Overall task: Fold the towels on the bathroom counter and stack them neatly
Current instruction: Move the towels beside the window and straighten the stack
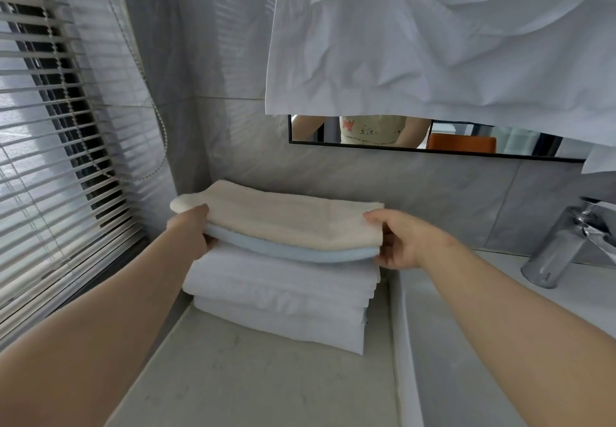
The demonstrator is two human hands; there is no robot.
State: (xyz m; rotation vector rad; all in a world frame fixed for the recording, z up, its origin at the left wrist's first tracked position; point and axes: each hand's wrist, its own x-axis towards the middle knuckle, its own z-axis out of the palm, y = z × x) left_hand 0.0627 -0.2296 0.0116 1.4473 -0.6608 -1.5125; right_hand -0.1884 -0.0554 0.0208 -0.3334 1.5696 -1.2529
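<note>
A stack of folded towels stands at the back of the counter [253,376] against the wall. Two thick white towels [283,296] form the bottom. On them lies a folded light blue towel [293,252], and a folded cream towel [286,219] lies on top of that. My left hand [193,229] grips the left end of the cream and blue towels, thumb on top and fingers underneath. My right hand [400,236] grips their right end the same way. The two upper towels sag slightly in the middle between my hands.
A window with slatted blinds [56,146] and a bead cord fills the left side. A chrome tap [566,243] stands at the right by the sink basin [466,360]. A white cloth [433,36] hangs over the mirror [466,139] above the stack.
</note>
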